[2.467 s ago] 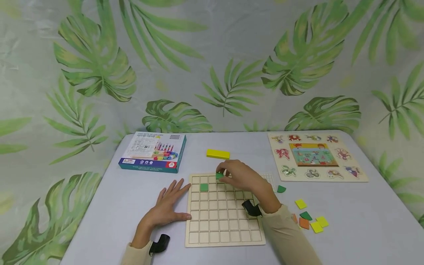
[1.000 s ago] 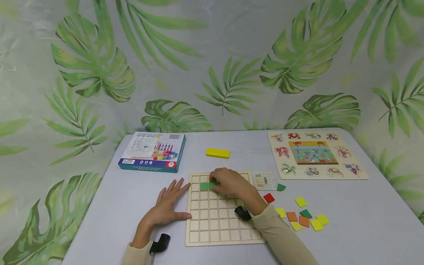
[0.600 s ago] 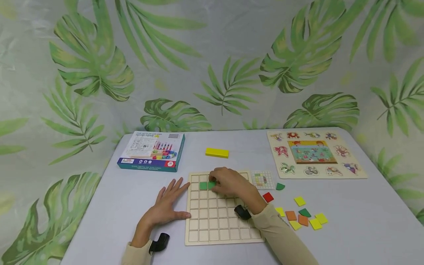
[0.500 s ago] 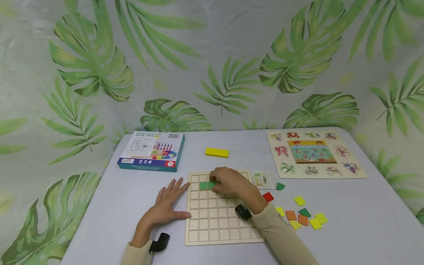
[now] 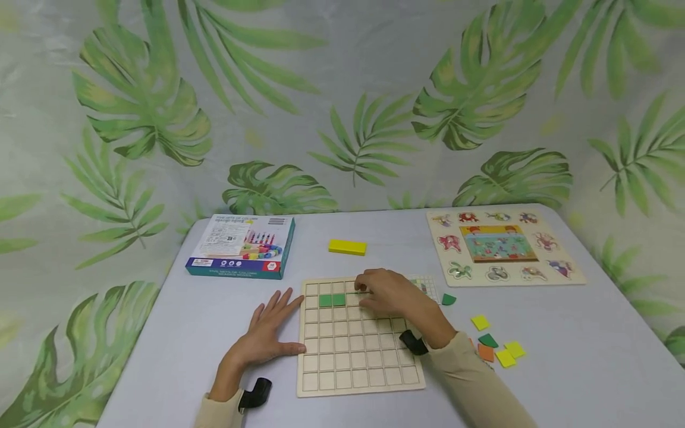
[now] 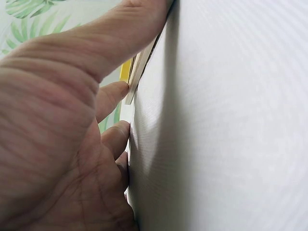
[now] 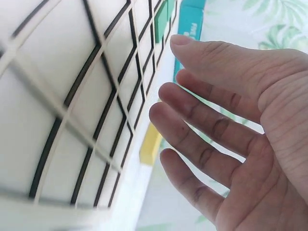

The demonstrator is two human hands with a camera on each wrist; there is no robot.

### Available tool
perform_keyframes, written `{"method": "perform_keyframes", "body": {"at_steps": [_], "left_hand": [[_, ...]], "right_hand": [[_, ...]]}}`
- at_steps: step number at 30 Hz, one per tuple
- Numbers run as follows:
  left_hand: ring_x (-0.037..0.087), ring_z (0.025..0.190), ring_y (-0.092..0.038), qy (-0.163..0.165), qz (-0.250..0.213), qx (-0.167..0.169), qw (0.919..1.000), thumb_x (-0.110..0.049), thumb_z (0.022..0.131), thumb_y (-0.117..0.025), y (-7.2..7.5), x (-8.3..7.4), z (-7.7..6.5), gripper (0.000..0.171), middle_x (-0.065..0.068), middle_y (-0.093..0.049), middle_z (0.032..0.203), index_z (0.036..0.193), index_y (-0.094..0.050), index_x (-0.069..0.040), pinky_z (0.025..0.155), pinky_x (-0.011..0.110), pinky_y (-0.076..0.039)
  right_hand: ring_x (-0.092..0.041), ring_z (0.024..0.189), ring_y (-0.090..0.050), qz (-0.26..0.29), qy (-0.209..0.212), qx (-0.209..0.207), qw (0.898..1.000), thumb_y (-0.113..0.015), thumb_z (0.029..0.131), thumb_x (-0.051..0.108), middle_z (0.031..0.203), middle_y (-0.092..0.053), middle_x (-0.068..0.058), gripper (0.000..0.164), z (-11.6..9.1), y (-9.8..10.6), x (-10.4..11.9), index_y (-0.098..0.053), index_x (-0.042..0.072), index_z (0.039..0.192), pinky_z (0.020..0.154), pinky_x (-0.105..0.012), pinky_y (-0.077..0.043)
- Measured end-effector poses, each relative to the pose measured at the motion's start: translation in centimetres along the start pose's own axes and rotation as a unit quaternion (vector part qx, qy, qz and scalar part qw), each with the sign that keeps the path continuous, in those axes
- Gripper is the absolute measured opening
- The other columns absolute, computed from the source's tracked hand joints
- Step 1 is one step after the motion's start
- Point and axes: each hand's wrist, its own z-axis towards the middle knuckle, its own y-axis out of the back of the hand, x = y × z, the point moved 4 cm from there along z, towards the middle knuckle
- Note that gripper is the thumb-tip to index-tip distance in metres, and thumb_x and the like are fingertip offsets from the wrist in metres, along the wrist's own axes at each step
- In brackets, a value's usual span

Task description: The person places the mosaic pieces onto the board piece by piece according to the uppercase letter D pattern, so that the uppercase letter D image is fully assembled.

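A pale wooden grid board point(image 5: 350, 345) lies on the table with two green square tiles point(image 5: 339, 299) side by side in its second row from the far edge. Fingers spread, my left hand point(image 5: 262, 339) rests on the table, its thumb and index fingertips at the board's left edge. My right hand point(image 5: 393, 294) is over the board's upper right part, just right of the tiles. In the right wrist view, that hand point(image 7: 216, 120) has loosely bent fingers, thumb apart, and nothing between them. Its forearm hides some of the loose tiles.
Loose pieces lie right of the board, among them a green quarter-round point(image 5: 448, 299), a yellow tile point(image 5: 480, 322) and an orange tile point(image 5: 486, 353). A partly hidden pattern card point(image 5: 428, 286) touches the board's corner. Behind are a box point(image 5: 241, 246), a yellow block point(image 5: 347, 247) and an animal puzzle board point(image 5: 478, 274).
The right hand brought the second green tile down from the far edge, laid it right of the first, let go and moved right. The left hand stayed; the view shifted slightly.
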Motion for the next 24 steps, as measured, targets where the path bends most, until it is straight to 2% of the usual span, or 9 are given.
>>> {"method": "perform_keyframes", "body": {"at_steps": [9, 18, 24], "left_hand": [[0.041, 0.155, 0.000, -0.006, -0.003, -0.001, 1.0000, -0.041, 0.074, -0.087, -0.1, 0.1, -0.1, 0.102, 0.015, -0.014, 0.168, 0.157, -0.035, -0.015, 0.119, 0.065, 0.005], [0.040, 0.155, 0.002, 0.003, -0.006, 0.009, 0.9999, -0.041, 0.074, -0.087, 0.2, -0.3, -0.1, 0.101, 0.015, -0.012, 0.168, 0.157, -0.035, -0.015, 0.119, 0.065, 0.008], [0.040, 0.155, 0.002, 0.005, -0.004, 0.010, 0.9999, -0.042, 0.074, -0.087, 0.3, -0.3, -0.1, 0.102, 0.015, -0.012, 0.168, 0.157, -0.034, -0.015, 0.119, 0.065, 0.008]], "right_hand": [[-0.016, 0.091, -0.066, 0.022, 0.011, -0.002, 1.000, -0.074, 0.091, 0.019, 0.107, -0.070, -0.003, 0.023, -3.3, 0.6, -1.7, -0.072, 0.008, 0.111, 0.080, -0.034, -0.055], [-0.015, 0.095, -0.065, 0.047, 0.010, 0.008, 0.999, -0.072, 0.093, 0.024, 0.109, -0.070, 0.002, 0.024, -7.6, 1.8, -3.3, -0.071, 0.012, 0.113, 0.081, -0.032, -0.054], [-0.015, 0.095, -0.064, 0.030, 0.001, 0.006, 1.000, -0.074, 0.091, 0.023, 0.107, -0.069, 0.006, 0.020, -10.4, 2.6, -4.6, -0.073, 0.016, 0.110, 0.084, -0.035, -0.055]]}}
